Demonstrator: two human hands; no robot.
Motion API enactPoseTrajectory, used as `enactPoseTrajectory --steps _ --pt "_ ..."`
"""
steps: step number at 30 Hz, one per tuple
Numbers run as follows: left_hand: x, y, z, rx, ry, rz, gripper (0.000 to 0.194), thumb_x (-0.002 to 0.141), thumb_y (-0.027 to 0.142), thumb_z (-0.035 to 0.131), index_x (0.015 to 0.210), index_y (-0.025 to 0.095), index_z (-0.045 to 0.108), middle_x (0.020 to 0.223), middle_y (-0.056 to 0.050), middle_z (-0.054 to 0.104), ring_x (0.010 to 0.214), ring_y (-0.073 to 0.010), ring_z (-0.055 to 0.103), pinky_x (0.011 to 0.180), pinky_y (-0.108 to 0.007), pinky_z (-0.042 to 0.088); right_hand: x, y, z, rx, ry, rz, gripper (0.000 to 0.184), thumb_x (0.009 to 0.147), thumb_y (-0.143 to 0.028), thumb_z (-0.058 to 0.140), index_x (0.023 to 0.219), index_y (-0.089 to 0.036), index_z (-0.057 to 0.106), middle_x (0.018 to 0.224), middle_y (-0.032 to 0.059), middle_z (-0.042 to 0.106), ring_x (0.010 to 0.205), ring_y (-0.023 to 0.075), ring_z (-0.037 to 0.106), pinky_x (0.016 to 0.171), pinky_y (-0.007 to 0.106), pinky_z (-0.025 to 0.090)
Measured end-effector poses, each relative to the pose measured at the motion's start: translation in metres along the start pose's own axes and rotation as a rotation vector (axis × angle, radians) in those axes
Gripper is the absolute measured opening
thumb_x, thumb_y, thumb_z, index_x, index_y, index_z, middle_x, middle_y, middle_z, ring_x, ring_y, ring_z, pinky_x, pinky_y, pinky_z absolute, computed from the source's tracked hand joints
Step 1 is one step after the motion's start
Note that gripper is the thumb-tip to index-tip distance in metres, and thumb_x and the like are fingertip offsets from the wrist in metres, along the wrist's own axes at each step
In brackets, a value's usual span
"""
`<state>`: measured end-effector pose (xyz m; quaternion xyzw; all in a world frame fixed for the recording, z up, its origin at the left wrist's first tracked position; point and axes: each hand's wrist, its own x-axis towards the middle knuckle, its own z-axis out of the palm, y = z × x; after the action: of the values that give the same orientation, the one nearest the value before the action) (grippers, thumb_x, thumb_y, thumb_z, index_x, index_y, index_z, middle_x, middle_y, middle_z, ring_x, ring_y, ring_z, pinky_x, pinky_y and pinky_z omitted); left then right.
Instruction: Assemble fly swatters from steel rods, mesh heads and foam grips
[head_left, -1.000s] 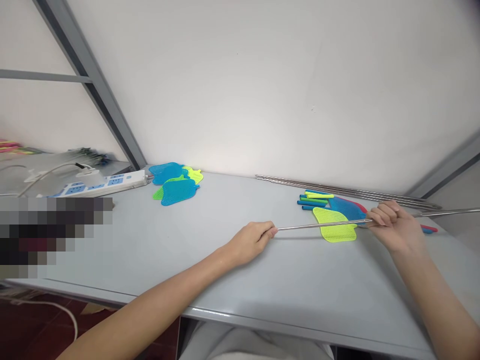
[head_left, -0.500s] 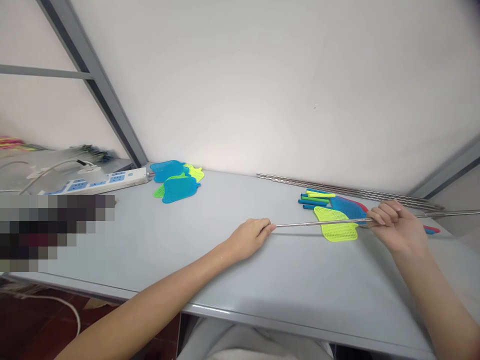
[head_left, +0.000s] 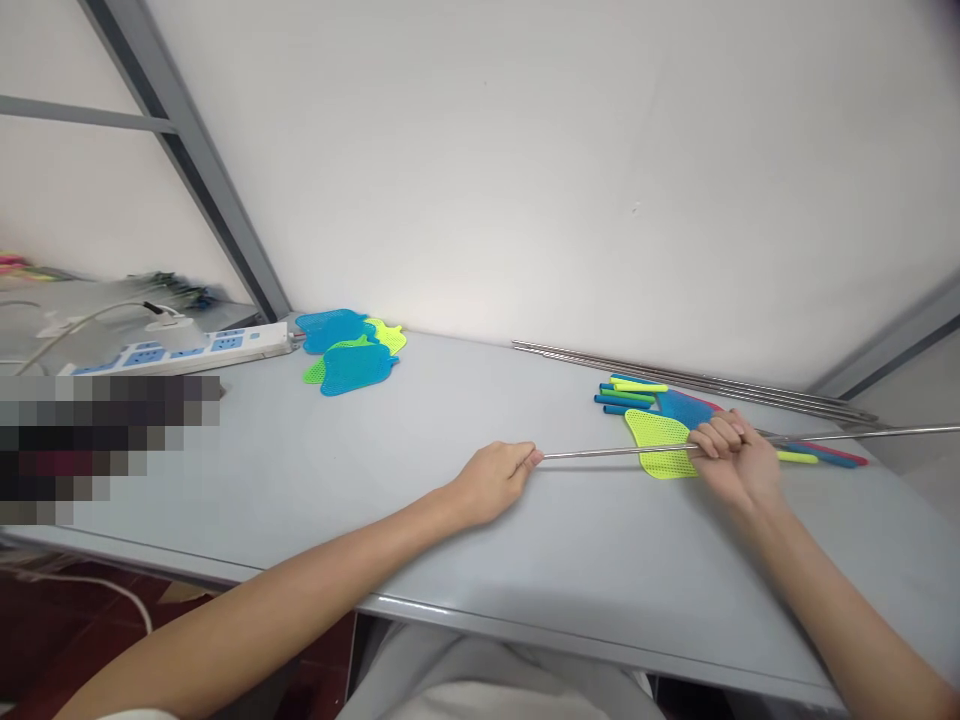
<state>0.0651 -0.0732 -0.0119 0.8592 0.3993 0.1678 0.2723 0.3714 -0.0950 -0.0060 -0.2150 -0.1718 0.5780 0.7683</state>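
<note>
On my feed I have the left hand (head_left: 496,484) and right hand (head_left: 741,462) grasping a long, thin, silver metal rod (head_left: 611,453) stretched between them and past the right, its visible length bare, so I judge the work unfinished, a yellow-green perforated plastic paddle (head_left: 656,432) lying beneath.

The single head view looks forward and down across the nearby table (head_left: 442,410) toward the pale wall (head_left: 465,180).

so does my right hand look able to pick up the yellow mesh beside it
Probably yes, though not without freeing itself: your right hand is closed around a rod that crosses over the yellow mesh, which lies close by.
</note>
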Motion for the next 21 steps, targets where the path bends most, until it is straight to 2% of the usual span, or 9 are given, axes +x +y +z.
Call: enactPoseTrajectory --steps 6,10,15,21 --pt "-0.003 0.005 0.002 0.068 -0.023 -0.006 0.036 0.092 0.034 0.023 0.061 0.02 0.033 0.054 0.002 0.04 0.051 -0.0125 0.038 0.053 -0.026 0.029 -0.012 0.027 0.014 -0.016 0.041 0.085 0.029 0.089 -0.016 0.034 0.063 -0.019 0.02 0.052 -0.007 0.007 0.04 0.0074 0.013 0.037 0.019 0.026" --pt "-0.003 0.007 0.003 0.113 -0.032 -0.014 0.036 0.093 0.032 0.024 0.062 0.019 0.037 0.055 0.001 0.044 0.053 -0.0132 0.043 0.054 -0.026 0.03 -0.018 0.039 0.019 -0.006 0.085 0.091 0.029 0.089 -0.017 0.033 0.063 -0.019 0.019 0.052 -0.0068 0.007 0.04 0.0077 0.013 0.036 0.019 0.026" --pt "-0.004 0.006 0.005 0.148 -0.035 -0.028 0.037 0.093 0.034 0.022 0.064 0.02 0.04 0.058 0.0 0.049 0.057 -0.0161 0.048 0.056 -0.028 0.031 -0.02 0.044 0.017 0.01 0.128 0.103 0.029 0.089 -0.016 0.033 0.063 -0.019 0.02 0.052 -0.0068 0.007 0.039 0.0078 0.012 0.036 0.019 0.026" --pt "-0.004 0.006 0.007 0.179 -0.034 -0.039 0.036 0.093 0.033 0.022 0.063 0.02 0.039 0.057 0.0 0.049 0.057 -0.016 0.048 0.056 -0.028 0.029 -0.022 0.043 0.017 -0.011 0.102 0.078 0.029 0.087 -0.015 0.038 0.064 -0.019 0.02 0.052 -0.0067 0.005 0.039 0.0081 0.012 0.036 0.019 0.025"
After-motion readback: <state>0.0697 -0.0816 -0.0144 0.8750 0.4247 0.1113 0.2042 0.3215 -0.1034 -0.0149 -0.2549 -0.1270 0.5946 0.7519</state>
